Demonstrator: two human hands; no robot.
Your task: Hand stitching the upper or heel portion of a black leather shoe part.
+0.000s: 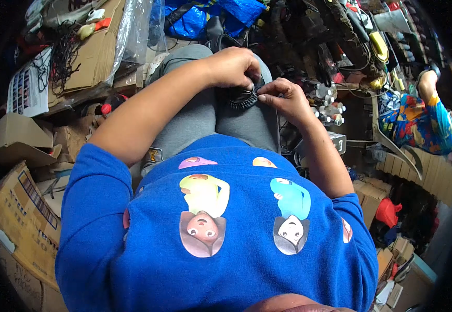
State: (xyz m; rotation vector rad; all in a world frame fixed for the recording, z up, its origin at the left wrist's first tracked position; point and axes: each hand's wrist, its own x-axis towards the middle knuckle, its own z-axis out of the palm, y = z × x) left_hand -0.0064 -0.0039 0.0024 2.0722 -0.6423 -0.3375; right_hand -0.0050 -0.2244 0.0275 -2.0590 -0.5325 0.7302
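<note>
A small black ring (243, 102) with a ridged, tooth-like rim rests over my lap, above the grey trousers (192, 117). My left hand (236, 67) curls over its far side, thumb and fingers closed on it. At the ring's right edge, my right hand (287, 100) pinches with thumb and forefinger. Whatever lies between those right fingertips is too small to make out. Thin pale lines show inside the ring near the left thumb. The ring's far part is hidden behind the left fingers.
Flattened cardboard (93, 54) and clear plastic lie at the far left, near an open cardboard box (18, 138). Blue bags (241, 15) lie ahead. Several small bottles (330, 106) stand right of my knee. A person in colourful clothes (418, 122) is at the far right.
</note>
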